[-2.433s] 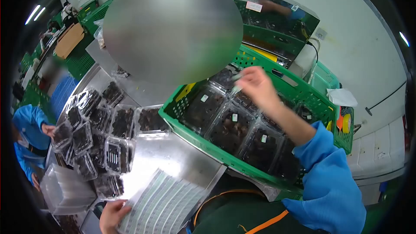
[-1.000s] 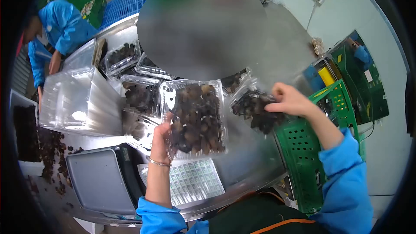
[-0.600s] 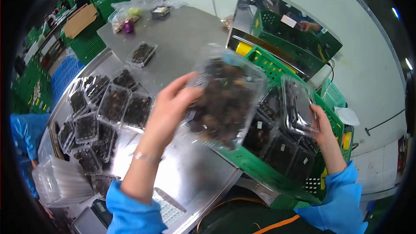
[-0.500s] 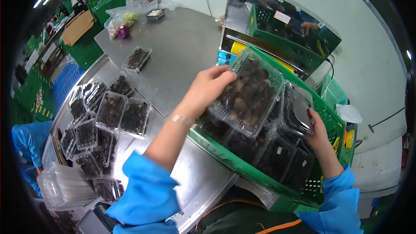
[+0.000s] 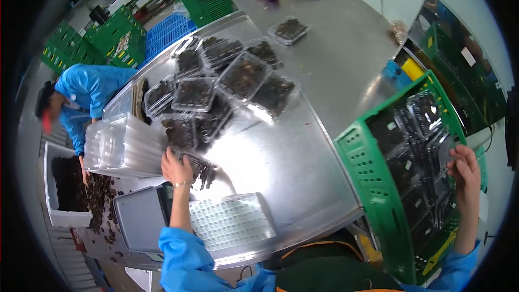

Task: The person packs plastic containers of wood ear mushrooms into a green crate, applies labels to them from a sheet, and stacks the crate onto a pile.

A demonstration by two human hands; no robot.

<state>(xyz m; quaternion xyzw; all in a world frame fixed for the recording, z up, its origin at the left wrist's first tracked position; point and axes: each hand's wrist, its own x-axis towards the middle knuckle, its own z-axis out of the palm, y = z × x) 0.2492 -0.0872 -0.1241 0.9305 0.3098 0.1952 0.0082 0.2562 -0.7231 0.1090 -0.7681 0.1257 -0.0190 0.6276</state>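
My left hand (image 5: pixel 177 170) is open, fingers spread, between a clear plastic punnet (image 5: pixel 203 172) and a tall stack of empty clear trays (image 5: pixel 127 146). Its fingertips lie right at the punnet's edge. On the right, my right hand (image 5: pixel 464 170) has its fingers bent round the edge of a clear plastic punnet (image 5: pixel 445 157) in a green crate (image 5: pixel 373 184). Several filled punnets (image 5: pixel 405 167) with dark contents lie in that crate. Beyond my left hand, a heap of punnets (image 5: pixel 243 75) with dark brown, mushroom-like pieces covers part of the steel table (image 5: pixel 319 167).
A sheet of labels (image 5: pixel 232 221) and a grey bin (image 5: pixel 141 219) lie near my left forearm. Past them a person in blue (image 5: pixel 89 89) reaches toward loose dark pieces (image 5: pixel 100 194) beside a white box (image 5: pixel 51 184). A shiny machine (image 5: pixel 459 65) stands behind the crate.
The view has swung left. My left hand has let go of the filled punnet over the crate and moved left to the table. My right hand has stayed at the crate's far side.
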